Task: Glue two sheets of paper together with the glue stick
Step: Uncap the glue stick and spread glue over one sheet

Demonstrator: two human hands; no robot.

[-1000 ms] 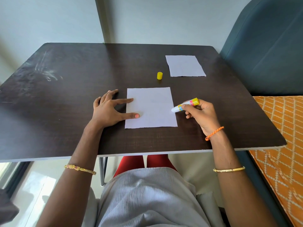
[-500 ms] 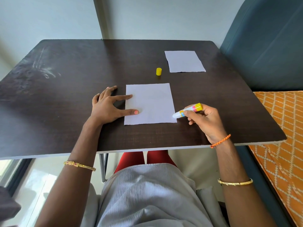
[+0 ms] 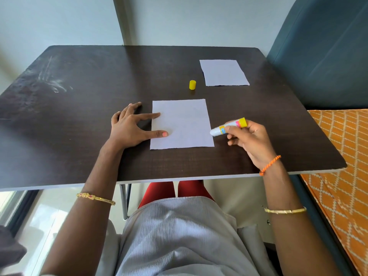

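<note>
The glue stick (image 3: pixel 229 127), uncapped, is grasped in the right hand (image 3: pixel 250 141) with its white tip at the right edge of the near sheet (image 3: pixel 184 124); the left hand (image 3: pixel 129 129), fingers straight, presses that sheet's left edge to the table (image 3: pixel 79 116). To glue well, I judge the strokes should run edge to edge under firm hold-down before the far sheet (image 3: pixel 224 72), beyond the yellow cap (image 3: pixel 192 84), is laid on squarely. The stick's label is too blurred to read.

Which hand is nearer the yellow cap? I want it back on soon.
Left, narrowly. The left hand lies below-left of the yellow cap; the right hand sits farther, below-right, holding the glue stick.
</note>
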